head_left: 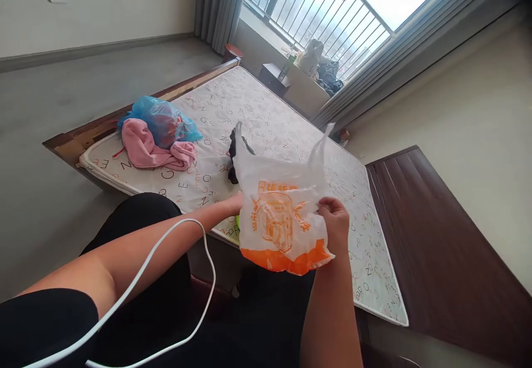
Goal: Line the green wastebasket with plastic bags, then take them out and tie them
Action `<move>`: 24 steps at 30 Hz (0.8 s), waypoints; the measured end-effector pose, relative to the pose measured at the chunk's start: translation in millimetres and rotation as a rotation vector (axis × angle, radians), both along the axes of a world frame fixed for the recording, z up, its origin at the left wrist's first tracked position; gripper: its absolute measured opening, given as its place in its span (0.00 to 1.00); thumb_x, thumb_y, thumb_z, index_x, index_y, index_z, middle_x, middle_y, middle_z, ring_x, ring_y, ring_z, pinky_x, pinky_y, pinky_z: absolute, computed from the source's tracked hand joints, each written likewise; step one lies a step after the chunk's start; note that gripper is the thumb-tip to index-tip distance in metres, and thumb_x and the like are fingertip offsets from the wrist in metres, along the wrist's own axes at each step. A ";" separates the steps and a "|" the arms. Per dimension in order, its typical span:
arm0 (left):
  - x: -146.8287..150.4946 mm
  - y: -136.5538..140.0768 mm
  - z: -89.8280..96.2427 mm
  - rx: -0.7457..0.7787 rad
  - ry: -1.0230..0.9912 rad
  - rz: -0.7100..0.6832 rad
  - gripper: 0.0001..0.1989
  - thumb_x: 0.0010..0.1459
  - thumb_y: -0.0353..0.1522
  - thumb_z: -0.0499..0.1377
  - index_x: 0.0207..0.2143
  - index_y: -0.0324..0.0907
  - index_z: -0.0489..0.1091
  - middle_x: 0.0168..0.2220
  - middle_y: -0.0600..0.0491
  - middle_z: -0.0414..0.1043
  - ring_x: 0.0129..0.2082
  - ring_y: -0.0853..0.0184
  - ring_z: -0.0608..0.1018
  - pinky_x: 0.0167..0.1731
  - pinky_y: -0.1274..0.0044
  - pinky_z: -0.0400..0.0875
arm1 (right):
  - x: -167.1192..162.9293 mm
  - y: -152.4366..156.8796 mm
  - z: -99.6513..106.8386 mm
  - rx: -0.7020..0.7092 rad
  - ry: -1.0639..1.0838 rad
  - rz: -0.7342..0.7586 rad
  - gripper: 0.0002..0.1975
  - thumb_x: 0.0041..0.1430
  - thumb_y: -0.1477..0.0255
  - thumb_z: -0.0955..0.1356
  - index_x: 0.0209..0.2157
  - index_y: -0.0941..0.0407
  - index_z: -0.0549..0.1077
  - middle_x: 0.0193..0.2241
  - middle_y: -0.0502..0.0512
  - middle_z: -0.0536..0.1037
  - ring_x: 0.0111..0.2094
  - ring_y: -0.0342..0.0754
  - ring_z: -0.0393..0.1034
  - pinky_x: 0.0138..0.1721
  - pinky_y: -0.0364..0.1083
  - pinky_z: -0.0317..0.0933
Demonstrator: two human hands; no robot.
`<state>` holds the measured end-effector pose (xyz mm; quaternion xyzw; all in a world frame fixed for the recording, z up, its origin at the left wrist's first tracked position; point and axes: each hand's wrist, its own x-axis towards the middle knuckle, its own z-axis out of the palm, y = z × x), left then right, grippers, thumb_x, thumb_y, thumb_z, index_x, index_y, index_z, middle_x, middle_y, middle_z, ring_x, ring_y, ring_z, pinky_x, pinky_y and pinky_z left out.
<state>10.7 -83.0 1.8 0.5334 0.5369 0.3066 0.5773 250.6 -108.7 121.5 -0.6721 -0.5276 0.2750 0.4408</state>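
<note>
A white translucent plastic bag with orange print and an orange bottom hangs upright in front of me, its two handles sticking up. My right hand pinches the bag's right edge between thumb and fingers. My left hand reaches to the bag's left side; its fingers are hidden by the bag, and whether they are inside or behind it I cannot tell. Dark cloth items lie on the mattress, partly covered by the bag. A bit of yellow-green material peeks out beside the bag's left edge.
The letter-printed mattress rests on a wooden bed frame with a dark headboard at right. A blue plastic bag and a pink cloth lie at its left corner. A white cable loops across my left arm.
</note>
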 end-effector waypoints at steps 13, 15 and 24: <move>17.4 17.2 -69.5 0.294 0.136 0.245 0.29 0.60 0.32 0.61 0.64 0.36 0.66 0.60 0.39 0.73 0.58 0.54 0.77 0.61 0.62 0.71 | 21.1 6.0 -67.4 0.650 -0.438 -0.406 0.14 0.68 0.72 0.58 0.49 0.54 0.71 0.45 0.64 0.75 0.52 0.56 0.74 0.56 0.59 0.70; 15.6 17.8 -72.8 0.374 0.128 0.251 0.30 0.62 0.37 0.60 0.65 0.37 0.64 0.63 0.38 0.69 0.61 0.52 0.74 0.62 0.60 0.70 | 13.1 3.9 -88.2 0.411 -0.492 -0.029 0.14 0.67 0.75 0.59 0.46 0.55 0.73 0.43 0.62 0.77 0.49 0.55 0.74 0.55 0.57 0.70; 2.4 7.3 -49.3 0.705 0.258 0.054 0.35 0.71 0.56 0.43 0.55 0.41 0.78 0.71 0.41 0.60 0.73 0.51 0.59 0.73 0.56 0.51 | -8.4 -2.3 -94.9 -0.472 -0.410 0.978 0.15 0.62 0.80 0.64 0.41 0.53 0.81 0.48 0.54 0.83 0.51 0.53 0.77 0.57 0.51 0.67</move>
